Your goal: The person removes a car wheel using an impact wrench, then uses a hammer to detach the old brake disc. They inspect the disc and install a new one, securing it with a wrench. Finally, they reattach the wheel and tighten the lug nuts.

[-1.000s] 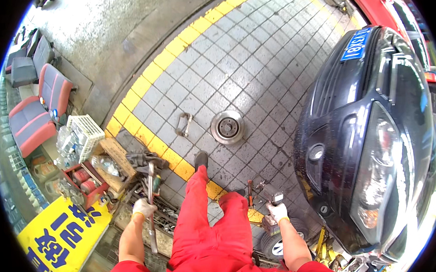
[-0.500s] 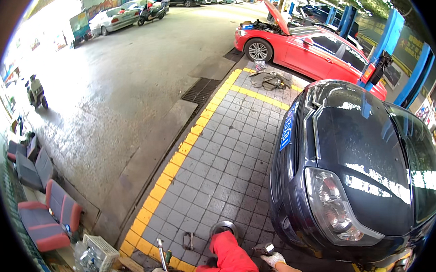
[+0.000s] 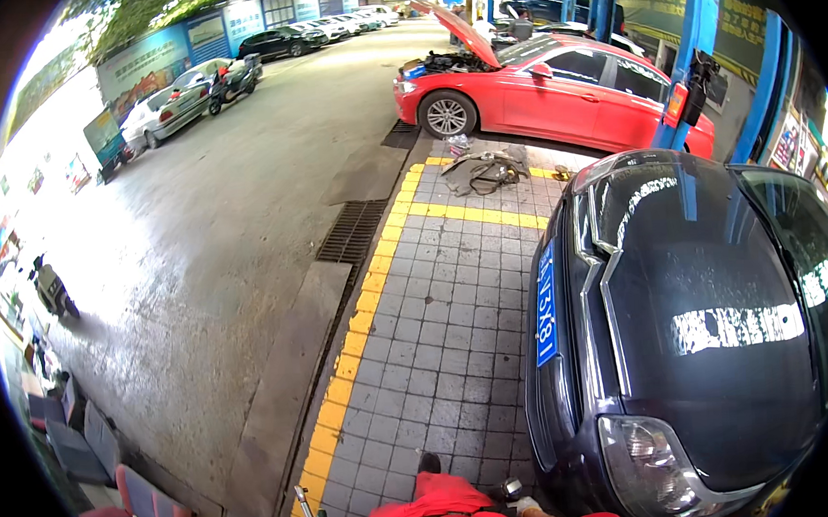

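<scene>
My right hand (image 3: 528, 508), in a pale glove, shows at the lower edge beside the front corner of a dark car (image 3: 699, 337). It is closed around a small round metal part (image 3: 512, 486). My red trouser leg (image 3: 436, 505) and black shoe (image 3: 429, 462) rest on the grey tiled floor (image 3: 446, 332). At the lower left a thin metal tool shaft (image 3: 303, 501) rises from the frame's edge. My left hand lies below the picture and is hidden.
A yellow line (image 3: 361, 317) borders the tiles, with a drain grate (image 3: 350, 231) beyond it. A red car (image 3: 555, 87) with raised hood stands ahead, cables (image 3: 486, 169) lying before it. Red seats (image 3: 128, 512) sit lower left. Blue lift posts (image 3: 693, 47) stand right.
The view has swung up from the floor to the yard ahead. Both hands and the floor tools slid down to the lower edge; the left hand dropped out of sight.
</scene>
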Action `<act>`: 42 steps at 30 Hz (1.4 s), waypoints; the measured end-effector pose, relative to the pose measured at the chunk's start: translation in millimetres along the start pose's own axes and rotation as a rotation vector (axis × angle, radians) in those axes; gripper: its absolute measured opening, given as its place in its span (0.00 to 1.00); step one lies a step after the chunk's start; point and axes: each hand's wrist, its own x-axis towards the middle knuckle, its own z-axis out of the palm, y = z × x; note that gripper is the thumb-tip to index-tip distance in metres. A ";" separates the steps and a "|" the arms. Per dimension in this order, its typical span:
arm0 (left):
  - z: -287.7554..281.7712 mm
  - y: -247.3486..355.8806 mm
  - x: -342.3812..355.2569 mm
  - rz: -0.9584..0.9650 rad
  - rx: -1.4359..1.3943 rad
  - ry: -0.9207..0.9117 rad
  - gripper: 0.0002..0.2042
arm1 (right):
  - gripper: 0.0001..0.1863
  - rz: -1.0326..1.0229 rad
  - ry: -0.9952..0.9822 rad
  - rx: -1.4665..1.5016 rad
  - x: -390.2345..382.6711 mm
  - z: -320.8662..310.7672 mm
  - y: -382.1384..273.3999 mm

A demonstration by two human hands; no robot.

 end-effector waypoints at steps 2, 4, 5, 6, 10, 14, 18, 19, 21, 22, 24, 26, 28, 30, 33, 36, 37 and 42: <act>-36.9 41.1 36.3 0.088 0.104 -0.032 0.20 | 0.41 0.065 0.018 0.186 23.5 -44.8 -36.7; -70.6 71.8 72.3 0.198 0.235 -0.045 0.20 | 0.44 0.103 0.065 0.276 22.2 -106.3 -95.5; -85.6 72.8 86.3 0.294 0.333 -0.051 0.20 | 0.45 0.092 0.103 0.296 -15.8 -162.8 -151.2; -104.1 98.6 112.6 0.479 0.493 -0.056 0.20 | 0.44 0.075 0.132 0.353 2.7 -182.8 -156.8; -168.6 190.0 213.5 0.788 0.780 -0.053 0.18 | 0.42 0.033 0.225 0.521 68.1 -267.4 -216.1; -248.1 346.3 245.2 0.383 0.454 -0.071 0.20 | 0.42 0.114 0.292 0.610 119.0 -339.1 -273.0; -352.8 485.2 243.2 0.159 0.242 0.000 0.29 | 0.37 0.276 0.200 0.972 108.7 -419.6 -337.2; -375.8 508.3 249.3 0.190 0.220 -0.005 0.29 | 0.36 0.286 0.197 0.919 93.6 -453.1 -356.2; -415.9 571.5 283.5 0.299 0.324 0.029 0.28 | 0.34 0.340 0.208 0.921 139.9 -460.4 -348.8; -436.8 593.6 298.0 0.280 0.282 0.035 0.28 | 0.33 0.356 0.217 0.961 130.7 -489.0 -370.3; -474.1 651.1 329.6 0.298 0.412 0.024 0.27 | 0.31 0.392 0.248 1.050 131.5 -516.2 -388.6; -509.8 711.8 347.5 0.429 0.472 0.007 0.25 | 0.30 0.415 0.257 1.082 144.3 -547.2 -405.1; -525.3 785.5 347.4 0.330 0.436 0.025 0.26 | 0.34 0.367 0.406 0.935 206.3 -516.9 -382.5; -551.8 841.9 352.7 0.355 0.616 0.110 0.28 | 0.33 0.317 0.379 0.926 271.5 -514.8 -386.7; -570.3 939.4 349.9 0.325 0.633 0.097 0.29 | 0.26 0.442 0.260 1.187 316.7 -551.5 -393.9; -570.7 1032.7 372.7 0.281 0.685 -0.046 0.28 | 0.24 0.343 0.207 0.795 431.4 -548.1 -352.9; -572.6 1060.8 380.9 0.317 0.718 -0.073 0.27 | 0.24 0.276 0.206 0.616 450.5 -573.7 -359.6; -578.0 1236.2 386.2 0.719 0.906 -0.152 0.23 | 0.29 0.293 0.350 1.096 485.3 -792.3 -335.5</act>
